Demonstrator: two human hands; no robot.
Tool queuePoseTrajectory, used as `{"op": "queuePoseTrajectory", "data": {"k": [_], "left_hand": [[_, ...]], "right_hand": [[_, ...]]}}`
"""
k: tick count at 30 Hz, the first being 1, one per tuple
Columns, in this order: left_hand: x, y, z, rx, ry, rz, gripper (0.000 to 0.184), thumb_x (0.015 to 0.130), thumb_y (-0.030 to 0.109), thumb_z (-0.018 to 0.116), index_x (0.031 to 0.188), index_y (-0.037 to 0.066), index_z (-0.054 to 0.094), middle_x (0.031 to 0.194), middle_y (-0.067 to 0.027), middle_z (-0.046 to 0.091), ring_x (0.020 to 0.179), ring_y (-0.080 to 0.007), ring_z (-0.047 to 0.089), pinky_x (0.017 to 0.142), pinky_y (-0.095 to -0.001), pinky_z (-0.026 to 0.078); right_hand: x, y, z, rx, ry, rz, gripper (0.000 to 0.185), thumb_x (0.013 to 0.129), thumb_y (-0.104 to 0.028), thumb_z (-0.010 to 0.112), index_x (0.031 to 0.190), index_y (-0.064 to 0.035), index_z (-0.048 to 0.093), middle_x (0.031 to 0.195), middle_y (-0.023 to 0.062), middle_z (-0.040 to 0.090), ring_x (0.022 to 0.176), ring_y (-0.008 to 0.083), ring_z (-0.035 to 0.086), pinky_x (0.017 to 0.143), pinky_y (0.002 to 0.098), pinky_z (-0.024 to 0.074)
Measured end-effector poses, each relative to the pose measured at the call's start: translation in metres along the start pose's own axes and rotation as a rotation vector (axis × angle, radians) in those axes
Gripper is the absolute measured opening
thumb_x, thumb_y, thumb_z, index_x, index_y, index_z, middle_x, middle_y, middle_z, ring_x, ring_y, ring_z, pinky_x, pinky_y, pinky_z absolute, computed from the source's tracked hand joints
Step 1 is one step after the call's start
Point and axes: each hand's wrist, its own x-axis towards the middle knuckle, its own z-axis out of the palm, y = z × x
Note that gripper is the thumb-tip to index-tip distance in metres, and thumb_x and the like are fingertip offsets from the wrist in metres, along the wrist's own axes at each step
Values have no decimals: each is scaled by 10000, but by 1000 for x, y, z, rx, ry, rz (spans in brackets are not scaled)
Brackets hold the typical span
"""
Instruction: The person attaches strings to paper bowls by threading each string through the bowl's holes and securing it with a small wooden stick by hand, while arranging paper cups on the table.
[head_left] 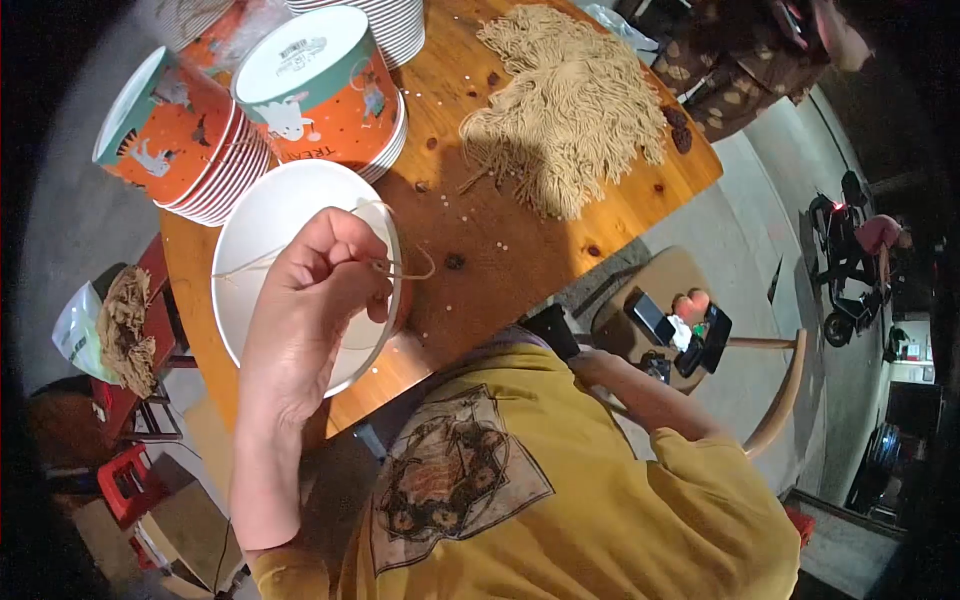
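My left hand [335,265] is raised over a white bowl [232,290], its fingers curled in a pinch on a thin beige string [425,262]. One end of the string loops out to the right of the fingers, and a strand lies across the bowl to the left. My right hand [592,366] is low at my waist, beside a dark object [552,332] at the table's edge; its fingers are hidden. A large heap of beige strings [570,110] lies on the wooden table [470,290].
Stacked orange paper buckets [335,115] and another stack [180,140] stand behind the bowl. A round stool [655,275] with phone-like items is at right, beside a curved wooden rail [785,400]. Someone in patterned brown clothing [730,75] is beyond the table.
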Motion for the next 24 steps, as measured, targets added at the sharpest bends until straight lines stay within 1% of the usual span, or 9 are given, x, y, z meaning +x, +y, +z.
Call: {"op": "queuePoseTrajectory", "data": {"k": [2, 4, 6, 7, 8, 10, 13, 19, 24], "left_hand": [[0, 3, -3, -4, -12, 8, 111, 789, -58, 506, 835, 41, 527, 721, -1, 521, 645, -77, 492, 600, -220, 417], [0, 6, -5, -1, -24, 4, 110, 785, -57, 511, 835, 40, 526, 723, -3, 521, 643, -79, 491, 600, -220, 417], [-2, 11, -8, 21, -26, -5, 103, 780, -49, 515, 844, 31, 527, 733, -10, 521, 648, -87, 493, 602, -223, 418], [-3, 11, -10, 20, -28, -13, 103, 780, -49, 515, 844, 31, 527, 733, -10, 521, 648, -87, 493, 602, -223, 418], [-3, 10, -10, 23, -20, -6, 97, 779, -40, 514, 849, 26, 527, 736, -14, 521, 657, -92, 496, 608, -225, 420], [0, 8, -13, 48, -48, 16, 93, 777, -25, 514, 859, 18, 528, 746, -21, 521, 673, -99, 502, 626, -229, 427], [0, 4, -22, 75, -135, 48, 110, 782, 21, 537, 891, 28, 523, 782, -25, 527, 701, -105, 517, 671, -239, 446], [6, -3, -20, -59, -229, 61, 91, 801, 17, 538, 887, 24, 509, 781, -32, 521, 713, -108, 500, 653, -238, 429], [5, 1, -17, -36, -242, 42, 103, 800, 3, 531, 899, 22, 507, 800, -22, 506, 721, -96, 485, 658, -229, 422]], "right_hand": [[31, 5, 19, 499, -268, 460, 228, 806, -283, 581, 830, -102, 718, 777, 87, 688, 730, 216, 665, 601, 357, 504], [29, 16, 43, 401, -192, 316, 224, 800, -283, 554, 792, -140, 727, 777, 86, 692, 750, 216, 669, 612, 349, 516], [4, -12, -1, 102, -381, 43, 245, 801, -275, 523, 772, -139, 725, 772, 102, 692, 747, 217, 672, 603, 355, 524], [3, -23, -6, 556, -493, 439, 219, 775, -261, 551, 741, -123, 718, 809, 117, 693, 717, 210, 673, 571, 372, 523], [6, 0, 54, 565, -498, 448, 219, 775, -261, 551, 741, -123, 718, 809, 117, 693, 717, 210, 673, 571, 372, 523], [-11, 14, 127, 542, 663, -79, 394, 864, -418, 478, 959, -81, 659, 934, 129, 662, 870, 312, 646, 673, 438, 499], [47, 40, 92, 469, 701, -133, 389, 864, -414, 480, 964, -82, 658, 933, 131, 662, 868, 310, 646, 673, 436, 500], [176, 64, -143, 171, 745, -345, 376, 862, -401, 483, 977, -86, 655, 930, 136, 663, 865, 306, 646, 673, 432, 501], [190, 68, -185, 96, 729, -317, 366, 861, -390, 486, 987, -89, 652, 927, 140, 664, 862, 303, 646, 674, 429, 502]]}}
